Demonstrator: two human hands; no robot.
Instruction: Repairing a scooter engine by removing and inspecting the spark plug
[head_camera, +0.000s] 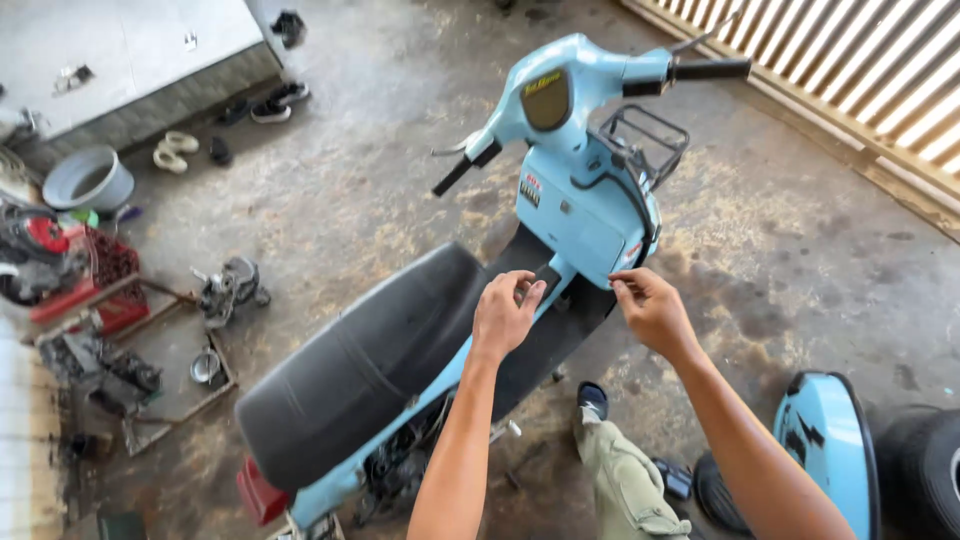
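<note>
**Both hands at the foot of the scooter's front panel**

While the light-blue scooter (580, 215) stands with its long axis running from the black seat (360, 365) up to the handlebar (700, 70), both hands meet at the lower edge of its front panel. The left hand (505, 315) rests curled on the dark centre strip, nothing visibly held. The right hand (650, 310) pinches something small at the panel's right corner; what, I cannot tell. A loose blue side cover (830, 450) lies to the right.
</note>
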